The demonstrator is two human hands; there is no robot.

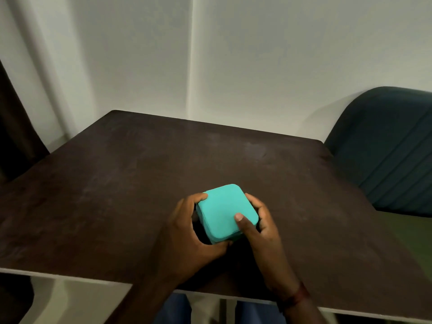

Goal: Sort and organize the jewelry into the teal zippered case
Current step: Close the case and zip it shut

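You have the closed teal case [225, 212] on the desk [140, 183] near its front edge, your left hand [187, 232] and right hand [259, 228] curled round its sides, probably steadying it for unzipping

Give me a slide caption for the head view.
Left hand and right hand grip the closed teal case at the dark table; no jewelry visible.

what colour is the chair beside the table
Dark teal-green, with stitched ribs; the chair shows best in the head view.
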